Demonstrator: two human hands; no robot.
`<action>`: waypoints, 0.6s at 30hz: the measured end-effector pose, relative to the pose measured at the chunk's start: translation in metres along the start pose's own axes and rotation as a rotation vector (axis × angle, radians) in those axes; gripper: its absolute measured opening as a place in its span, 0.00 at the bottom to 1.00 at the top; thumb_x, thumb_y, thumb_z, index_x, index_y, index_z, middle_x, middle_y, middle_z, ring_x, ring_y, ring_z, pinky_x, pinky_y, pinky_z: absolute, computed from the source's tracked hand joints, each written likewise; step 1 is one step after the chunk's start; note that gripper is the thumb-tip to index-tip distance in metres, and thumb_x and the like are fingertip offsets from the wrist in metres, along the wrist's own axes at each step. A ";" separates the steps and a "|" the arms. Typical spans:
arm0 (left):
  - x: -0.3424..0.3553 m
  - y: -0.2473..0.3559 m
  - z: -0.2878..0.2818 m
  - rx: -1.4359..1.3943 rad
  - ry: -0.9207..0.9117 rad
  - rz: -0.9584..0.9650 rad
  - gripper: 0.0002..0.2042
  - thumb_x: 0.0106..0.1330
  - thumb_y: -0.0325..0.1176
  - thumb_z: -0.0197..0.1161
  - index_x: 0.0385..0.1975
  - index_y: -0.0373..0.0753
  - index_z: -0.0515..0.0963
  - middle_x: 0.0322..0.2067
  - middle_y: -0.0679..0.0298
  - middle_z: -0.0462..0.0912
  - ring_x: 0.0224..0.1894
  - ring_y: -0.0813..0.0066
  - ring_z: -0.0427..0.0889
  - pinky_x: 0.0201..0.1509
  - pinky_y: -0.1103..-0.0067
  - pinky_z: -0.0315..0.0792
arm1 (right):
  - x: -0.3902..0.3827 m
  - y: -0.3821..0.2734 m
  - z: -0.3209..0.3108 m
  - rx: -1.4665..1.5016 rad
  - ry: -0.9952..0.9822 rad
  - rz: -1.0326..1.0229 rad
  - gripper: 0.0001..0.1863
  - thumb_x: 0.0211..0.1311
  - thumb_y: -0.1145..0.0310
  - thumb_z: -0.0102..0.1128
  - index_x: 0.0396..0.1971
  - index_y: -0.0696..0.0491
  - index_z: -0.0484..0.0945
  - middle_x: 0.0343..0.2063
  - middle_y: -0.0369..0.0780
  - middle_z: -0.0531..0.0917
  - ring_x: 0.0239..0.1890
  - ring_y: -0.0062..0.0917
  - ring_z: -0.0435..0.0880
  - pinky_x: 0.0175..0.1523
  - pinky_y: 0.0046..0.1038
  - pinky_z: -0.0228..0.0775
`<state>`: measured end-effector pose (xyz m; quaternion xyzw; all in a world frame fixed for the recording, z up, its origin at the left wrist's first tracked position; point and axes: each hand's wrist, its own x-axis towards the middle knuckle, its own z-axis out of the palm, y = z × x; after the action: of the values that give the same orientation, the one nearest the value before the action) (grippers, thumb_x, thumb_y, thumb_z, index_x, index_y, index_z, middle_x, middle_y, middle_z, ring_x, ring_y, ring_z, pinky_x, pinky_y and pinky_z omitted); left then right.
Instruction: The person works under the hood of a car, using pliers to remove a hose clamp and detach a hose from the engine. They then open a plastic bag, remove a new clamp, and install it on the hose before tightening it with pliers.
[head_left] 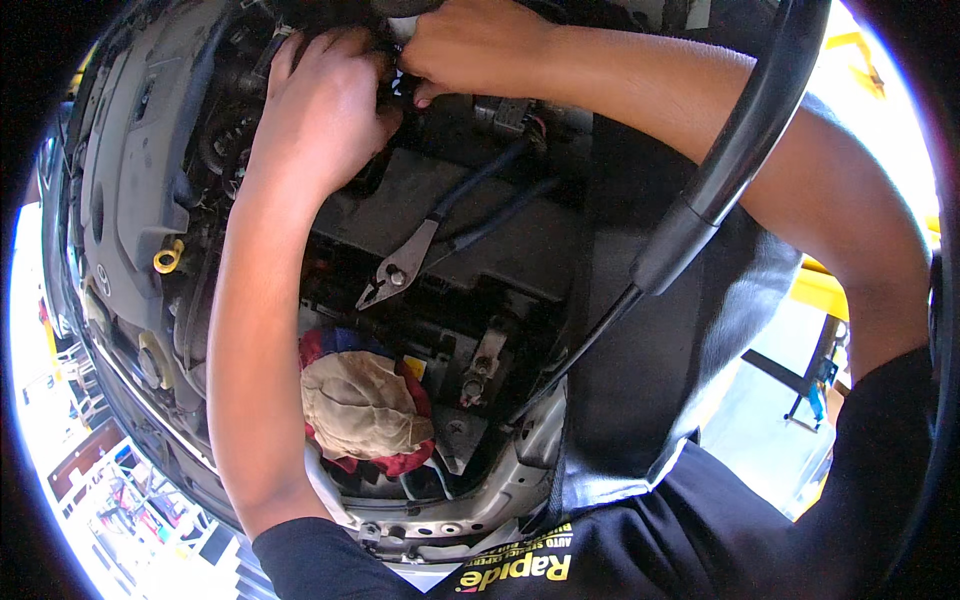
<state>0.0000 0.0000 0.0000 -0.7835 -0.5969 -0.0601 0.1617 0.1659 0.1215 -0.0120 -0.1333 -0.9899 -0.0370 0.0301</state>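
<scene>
At the top centre of the frame, deep in the engine bay, both hands meet over a small dark connector [405, 85] where cables run into the black housing. The left hand [320, 110] is curled, fingers bent down around the part, though whether they truly clamp it is hidden behind the knuckles. The right hand [470, 45] is closed to a pinch, thumb and fingertips pressed together on the same spot.

That connector looks like hard plastic on stiff rubber-sheathed cable: light, rigid, probably brittle at its clips, and likely greasy. It seems best gripped on its body, squeezed at the sides, not pulled by the wires.

Below, in the middle of the frame, pliers [400, 268] with dark handles lie untouched on a flat black cover [520, 240]; they are heavy, hard metal. Lower still a beige and red rag [362, 408] sits bunched, soft and limp. A black support strut [735, 150] crosses the right side.
</scene>
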 end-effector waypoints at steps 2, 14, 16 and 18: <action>-0.001 0.001 0.002 0.005 0.027 0.003 0.15 0.56 0.36 0.72 0.43 0.38 0.86 0.51 0.58 0.83 0.61 0.58 0.77 0.73 0.57 0.62 | -0.001 0.000 -0.003 -0.042 -0.016 -0.030 0.14 0.54 0.57 0.72 0.29 0.54 0.89 0.30 0.48 0.89 0.39 0.44 0.90 0.43 0.45 0.81; 0.012 0.028 0.005 0.095 -0.079 -0.129 0.16 0.60 0.38 0.69 0.49 0.48 0.84 0.52 0.61 0.84 0.61 0.58 0.78 0.72 0.51 0.60 | 0.000 0.021 -0.070 0.149 -0.493 -0.032 0.16 0.60 0.63 0.70 0.41 0.60 0.87 0.42 0.51 0.88 0.47 0.47 0.87 0.53 0.45 0.78; 0.014 0.026 0.006 0.064 -0.066 -0.104 0.12 0.61 0.37 0.67 0.44 0.42 0.86 0.49 0.60 0.86 0.58 0.58 0.81 0.70 0.52 0.62 | 0.000 0.019 -0.066 0.098 -0.494 -0.104 0.16 0.60 0.63 0.70 0.41 0.60 0.87 0.41 0.51 0.88 0.47 0.47 0.87 0.53 0.45 0.78; 0.015 0.018 0.005 0.033 -0.083 -0.045 0.11 0.63 0.35 0.64 0.44 0.42 0.85 0.47 0.58 0.86 0.56 0.56 0.83 0.69 0.52 0.62 | 0.003 0.020 -0.064 0.067 -0.517 -0.160 0.16 0.60 0.63 0.70 0.41 0.59 0.88 0.41 0.50 0.89 0.47 0.46 0.87 0.53 0.44 0.78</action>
<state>0.0208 0.0111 -0.0039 -0.7689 -0.6215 -0.0214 0.1483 0.1714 0.1364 0.0531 -0.0587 -0.9727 0.0289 -0.2225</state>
